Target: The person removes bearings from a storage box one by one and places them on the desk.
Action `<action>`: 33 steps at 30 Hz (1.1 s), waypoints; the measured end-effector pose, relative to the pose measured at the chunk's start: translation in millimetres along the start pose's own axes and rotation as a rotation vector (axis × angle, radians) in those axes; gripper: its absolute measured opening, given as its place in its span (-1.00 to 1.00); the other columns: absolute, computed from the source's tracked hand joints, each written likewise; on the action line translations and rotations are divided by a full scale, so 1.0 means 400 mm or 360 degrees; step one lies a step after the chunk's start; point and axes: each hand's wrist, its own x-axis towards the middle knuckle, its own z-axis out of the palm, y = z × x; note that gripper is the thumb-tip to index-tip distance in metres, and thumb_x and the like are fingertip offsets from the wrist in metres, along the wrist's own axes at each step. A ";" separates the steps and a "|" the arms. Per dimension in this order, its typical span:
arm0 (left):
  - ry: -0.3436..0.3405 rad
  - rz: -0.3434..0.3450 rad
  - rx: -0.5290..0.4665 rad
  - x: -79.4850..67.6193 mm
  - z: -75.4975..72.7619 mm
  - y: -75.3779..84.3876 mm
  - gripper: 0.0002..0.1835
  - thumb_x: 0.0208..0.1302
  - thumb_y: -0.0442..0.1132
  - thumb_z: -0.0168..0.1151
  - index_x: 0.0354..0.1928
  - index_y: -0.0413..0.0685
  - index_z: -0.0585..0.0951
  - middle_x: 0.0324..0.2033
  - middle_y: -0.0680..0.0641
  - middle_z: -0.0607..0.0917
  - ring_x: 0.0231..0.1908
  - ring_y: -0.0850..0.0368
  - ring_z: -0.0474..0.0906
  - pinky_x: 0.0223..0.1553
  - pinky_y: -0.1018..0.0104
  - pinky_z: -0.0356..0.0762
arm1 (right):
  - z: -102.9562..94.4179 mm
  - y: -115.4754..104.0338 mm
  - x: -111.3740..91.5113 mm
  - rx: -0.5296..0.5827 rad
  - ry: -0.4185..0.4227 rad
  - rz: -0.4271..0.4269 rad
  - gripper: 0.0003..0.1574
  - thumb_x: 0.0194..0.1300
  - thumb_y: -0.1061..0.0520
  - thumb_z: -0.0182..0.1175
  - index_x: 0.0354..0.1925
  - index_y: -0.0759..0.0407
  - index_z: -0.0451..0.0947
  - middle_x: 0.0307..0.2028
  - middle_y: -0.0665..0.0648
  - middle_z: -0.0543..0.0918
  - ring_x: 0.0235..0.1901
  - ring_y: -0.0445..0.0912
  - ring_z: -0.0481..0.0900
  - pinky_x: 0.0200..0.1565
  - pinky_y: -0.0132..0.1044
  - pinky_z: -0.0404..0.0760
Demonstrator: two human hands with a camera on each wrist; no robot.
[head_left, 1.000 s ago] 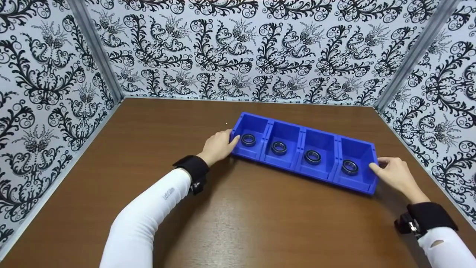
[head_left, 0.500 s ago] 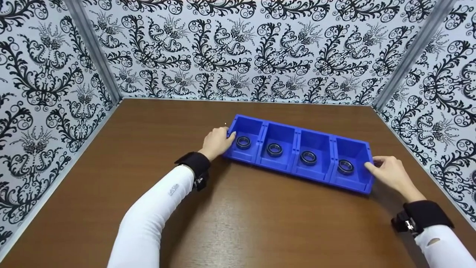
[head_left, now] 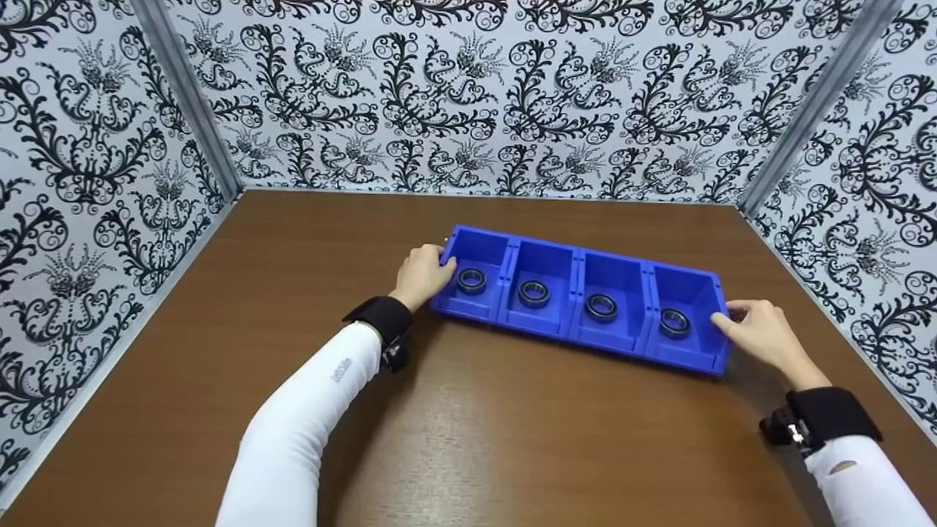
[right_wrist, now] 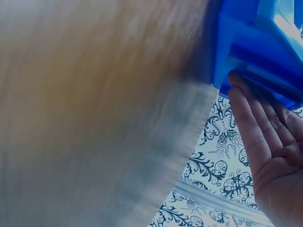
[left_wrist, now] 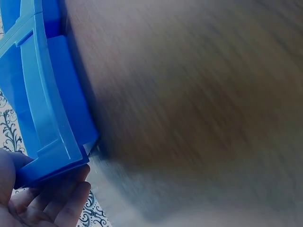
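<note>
A long blue bin (head_left: 538, 323) with several compartments in a row stands at a slant over the brown table, its right end nearer to me. One dark ball bearing lies in each compartment, among them the leftmost bearing (head_left: 471, 292) and the rightmost bearing (head_left: 674, 335). My left hand (head_left: 423, 278) grips the left end, thumb over the rim; in the left wrist view its fingers (left_wrist: 71, 201) reach under the end wall. At the opposite end my right hand (head_left: 765, 333) holds on with its thumb over the rim, and the right wrist view has its fingers (right_wrist: 251, 118) against the outer wall.
The brown wooden table (head_left: 512, 439) spreads in front of and left of the bin. White walls with black scrollwork (head_left: 468, 95) enclose it at the back and sides, with grey metal posts (head_left: 187, 95) in the corners.
Both hands have shifted the blue bin a little to the left, and its right end has come slightly away from me. The bearings have travelled along inside it.
</note>
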 end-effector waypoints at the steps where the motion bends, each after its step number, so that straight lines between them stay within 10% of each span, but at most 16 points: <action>1: 0.0001 0.0001 -0.0006 0.000 -0.002 -0.002 -0.73 0.40 -0.13 0.20 -0.18 -0.17 0.77 -0.23 -0.26 0.81 -0.20 -0.21 0.74 -0.11 -0.13 0.63 | 0.001 -0.002 0.002 -0.0001 -0.0004 0.0002 -0.44 0.35 0.06 0.18 0.05 0.56 0.62 -0.64 0.05 0.58 -0.60 -0.22 0.42 -0.48 -0.37 0.39; 13: 0.0027 -0.0026 -0.0149 -0.001 -0.007 -0.023 -0.70 0.38 -0.17 0.18 -0.04 -0.17 0.76 -0.17 -0.24 0.81 -0.20 -0.11 0.68 -0.05 -0.05 0.62 | 0.003 -0.024 0.027 -0.0001 -0.0050 0.0016 -0.44 0.37 0.03 0.16 0.04 0.53 0.64 -0.66 0.02 0.60 -0.58 -0.20 0.44 -0.48 -0.36 0.41; 23: 0.0061 0.0014 -0.0209 -0.008 -0.008 -0.036 -0.74 0.36 -0.21 0.18 -0.18 -0.20 0.78 -0.34 -0.19 0.76 -0.35 -0.02 0.57 -0.17 0.02 0.59 | 0.010 -0.029 0.043 0.0029 -0.0082 0.0026 -0.44 0.41 0.04 0.14 0.06 0.54 0.63 -0.27 0.45 0.78 -0.48 -0.24 0.57 -0.39 -0.41 0.50; 33: 0.0088 0.0042 -0.0232 -0.009 -0.016 -0.057 -0.75 0.32 -0.21 0.14 -0.48 -0.13 0.65 -0.66 0.08 0.40 -0.48 0.09 0.36 -0.43 0.33 0.23 | 0.021 -0.046 0.060 0.0090 -0.0089 0.0047 -0.47 0.42 0.07 0.12 0.05 0.53 0.64 -0.24 0.41 0.79 -0.45 -0.34 0.54 -0.32 -0.49 0.47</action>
